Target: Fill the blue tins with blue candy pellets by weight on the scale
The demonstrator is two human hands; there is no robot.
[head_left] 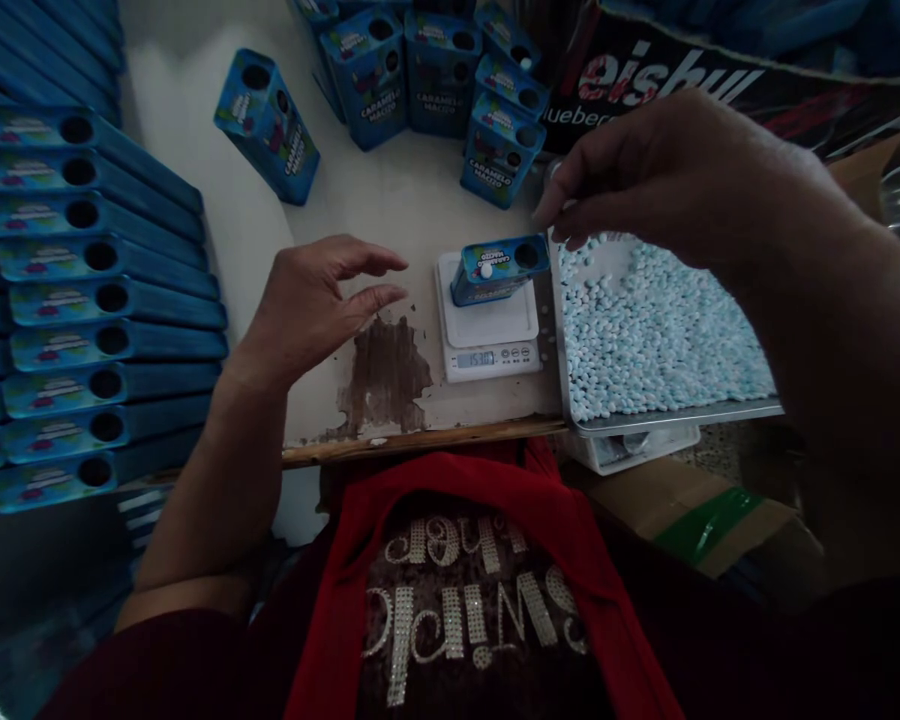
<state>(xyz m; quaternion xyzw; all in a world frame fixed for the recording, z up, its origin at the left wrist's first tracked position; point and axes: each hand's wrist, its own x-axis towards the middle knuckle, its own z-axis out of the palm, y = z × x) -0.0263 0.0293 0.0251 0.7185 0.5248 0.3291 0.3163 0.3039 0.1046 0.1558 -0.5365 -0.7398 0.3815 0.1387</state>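
Observation:
A blue candy tin (491,278) marked "Caramelo Macizo" stands on a small white digital scale (487,365), whose display seems to read 153.0. One white candy (486,270) lies on the tin's top, beside its dark round hole. To the left of the scale is my left hand (319,295), open, with thumb and fingers apart and nothing between them. My right hand (630,185) hangs over the upper left corner of a metal tray (562,330) of pale blue and white candies (652,330). Its fingertips are drawn together; whatever they hold is hidden.
Rows of blue tins (112,300) are stacked along the left. One tin (270,125) stands alone at the back, and several more tins (420,75) cluster right of it. A black printed box (660,70) is behind my right hand. Below the tray sits a cardboard box (690,510).

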